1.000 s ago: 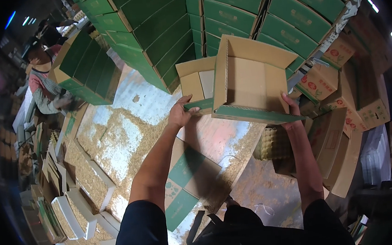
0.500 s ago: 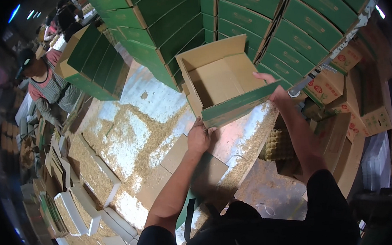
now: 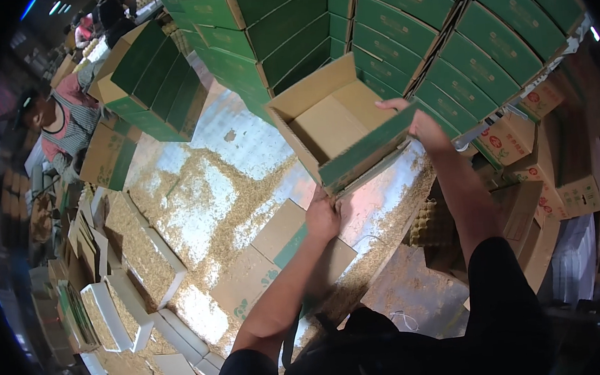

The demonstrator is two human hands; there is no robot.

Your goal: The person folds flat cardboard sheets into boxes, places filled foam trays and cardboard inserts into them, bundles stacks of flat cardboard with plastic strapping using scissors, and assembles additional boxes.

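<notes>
Both hands are closed on an open cardboard box (image 3: 341, 124) held above a metal table (image 3: 241, 157). Its near lower corner is gripped by the left hand (image 3: 322, 217), nearer the body; its far right rim is grasped by the right hand (image 3: 418, 118). Beyond, stacked green cartons (image 3: 442, 28) are seen.

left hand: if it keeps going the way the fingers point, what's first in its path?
The left hand points up and away, and its fingertips already sit at the lower near corner of the open cardboard box. That box comes first; the stacked green cartons lie beyond it, though depth is unclear.
</notes>
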